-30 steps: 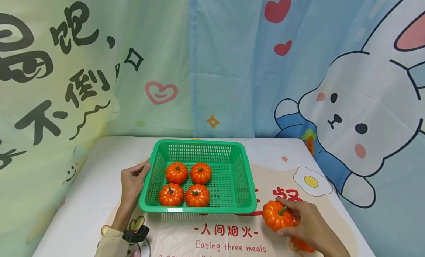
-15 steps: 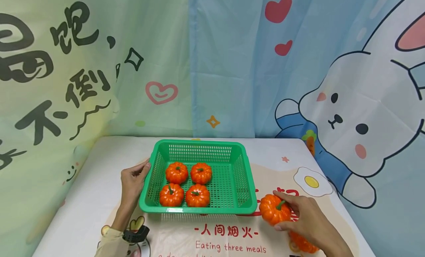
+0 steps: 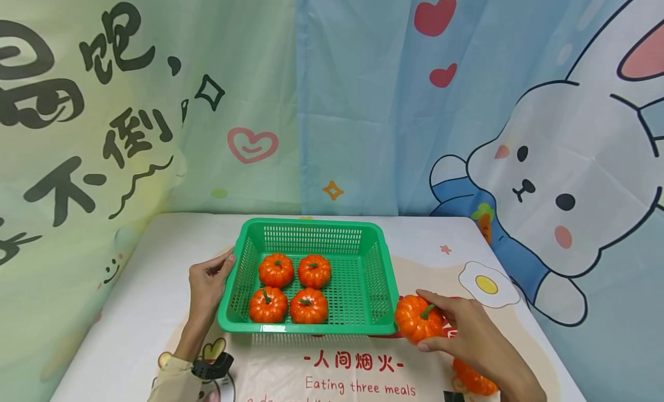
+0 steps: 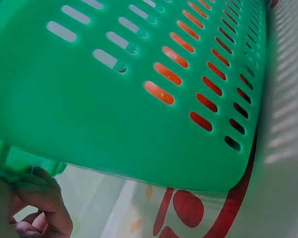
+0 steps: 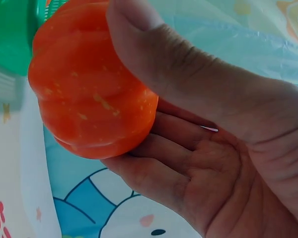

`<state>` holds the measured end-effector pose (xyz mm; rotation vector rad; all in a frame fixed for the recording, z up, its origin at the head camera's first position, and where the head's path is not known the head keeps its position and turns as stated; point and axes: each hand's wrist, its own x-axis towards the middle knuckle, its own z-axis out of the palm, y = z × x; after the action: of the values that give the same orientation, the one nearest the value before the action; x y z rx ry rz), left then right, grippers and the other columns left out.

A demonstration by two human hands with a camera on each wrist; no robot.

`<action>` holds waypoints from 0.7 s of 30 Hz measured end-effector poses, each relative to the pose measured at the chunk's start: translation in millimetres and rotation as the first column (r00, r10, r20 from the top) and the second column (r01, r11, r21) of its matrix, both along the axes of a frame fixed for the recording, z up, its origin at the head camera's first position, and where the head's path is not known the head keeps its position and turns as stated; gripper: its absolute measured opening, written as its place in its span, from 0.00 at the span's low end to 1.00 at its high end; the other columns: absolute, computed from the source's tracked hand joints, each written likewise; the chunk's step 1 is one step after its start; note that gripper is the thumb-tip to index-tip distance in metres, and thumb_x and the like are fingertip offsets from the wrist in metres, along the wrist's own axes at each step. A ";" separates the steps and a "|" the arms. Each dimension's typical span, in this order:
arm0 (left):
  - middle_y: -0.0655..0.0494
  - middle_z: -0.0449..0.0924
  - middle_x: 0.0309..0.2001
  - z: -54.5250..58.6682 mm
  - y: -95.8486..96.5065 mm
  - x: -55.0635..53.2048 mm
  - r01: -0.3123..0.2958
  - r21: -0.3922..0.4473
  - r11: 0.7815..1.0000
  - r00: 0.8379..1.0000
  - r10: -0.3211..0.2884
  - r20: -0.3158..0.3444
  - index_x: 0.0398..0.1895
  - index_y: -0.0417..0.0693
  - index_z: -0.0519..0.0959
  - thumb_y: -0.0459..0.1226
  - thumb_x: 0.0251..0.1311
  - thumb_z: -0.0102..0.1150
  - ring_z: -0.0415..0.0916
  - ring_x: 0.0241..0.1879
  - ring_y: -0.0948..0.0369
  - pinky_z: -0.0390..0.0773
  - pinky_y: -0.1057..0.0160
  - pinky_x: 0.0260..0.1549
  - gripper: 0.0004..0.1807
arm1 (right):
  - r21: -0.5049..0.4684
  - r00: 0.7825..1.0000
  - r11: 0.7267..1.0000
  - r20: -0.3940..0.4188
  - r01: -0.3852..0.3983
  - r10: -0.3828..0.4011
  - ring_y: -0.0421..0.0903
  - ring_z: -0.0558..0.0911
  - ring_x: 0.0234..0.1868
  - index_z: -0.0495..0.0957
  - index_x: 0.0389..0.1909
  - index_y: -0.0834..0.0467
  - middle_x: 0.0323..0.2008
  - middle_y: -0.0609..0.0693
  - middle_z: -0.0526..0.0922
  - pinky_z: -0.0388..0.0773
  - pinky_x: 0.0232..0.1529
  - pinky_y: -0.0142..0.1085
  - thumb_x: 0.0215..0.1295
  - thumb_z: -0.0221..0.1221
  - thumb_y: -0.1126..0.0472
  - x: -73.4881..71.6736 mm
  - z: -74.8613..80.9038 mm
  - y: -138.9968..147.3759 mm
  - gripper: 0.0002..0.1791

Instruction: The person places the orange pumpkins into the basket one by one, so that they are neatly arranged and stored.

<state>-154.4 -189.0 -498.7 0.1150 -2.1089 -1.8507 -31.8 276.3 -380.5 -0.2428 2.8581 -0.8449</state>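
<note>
A green plastic basket stands mid-table with several small orange pumpkins grouped in its left half. My left hand grips the basket's left rim; the left wrist view shows its curled fingers at that rim beside the slotted wall. Just off the basket's right front corner, my right hand holds another pumpkin between thumb and fingers. In the right wrist view this pumpkin has the thumb on one side and the fingers beneath. One more pumpkin lies on the table, partly hidden by the right hand.
The table cover carries printed lettering and a fried egg picture. A printed curtain hangs behind the table. A small dark object shows at the bottom edge near the loose pumpkin.
My right hand has carried its pumpkin left and slightly away from me, up to the basket's right side. The loose pumpkin is more exposed. Left hand and basket have stayed put.
</note>
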 end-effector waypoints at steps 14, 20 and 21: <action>0.30 0.88 0.56 0.5 -0.2 -0.2 -0.001 0.000 1.000 1.000 0.001 0.004 0.61 0.36 0.87 0.35 0.77 0.65 0.86 0.32 0.75 0.87 0.75 0.31 0.16 | -0.074 0.997 0.995 -0.030 -0.073 0.070 0.47 0.86 0.56 0.79 0.74 0.59 0.62 0.52 0.90 0.90 0.59 0.50 0.54 0.83 0.45 -13.5 10.3 -19.5 0.48; 0.29 0.88 0.55 0.7 0.0 0.2 0.002 0.006 1.000 1.000 -0.002 0.001 0.61 0.36 0.87 0.35 0.77 0.65 0.85 0.31 0.74 0.87 0.75 0.30 0.16 | -0.122 0.997 0.989 -0.006 -0.078 0.078 0.54 0.86 0.63 0.78 0.75 0.59 0.64 0.52 0.88 0.86 0.64 0.60 0.55 0.82 0.46 -19.7 10.0 -27.4 0.48; 0.29 0.88 0.55 0.7 -0.1 0.1 0.002 0.005 1.000 1.000 -0.002 0.000 0.61 0.36 0.87 0.35 0.77 0.65 0.85 0.32 0.74 0.87 0.75 0.30 0.16 | -0.123 0.997 0.990 -0.005 -0.074 0.074 0.55 0.86 0.64 0.78 0.75 0.59 0.65 0.53 0.88 0.85 0.65 0.60 0.55 0.83 0.46 -20.7 9.9 -28.7 0.48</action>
<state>-154.3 -189.1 -498.0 0.1142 -2.1058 -1.8572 -52.4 247.6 -370.6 -0.3618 2.7807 -1.0081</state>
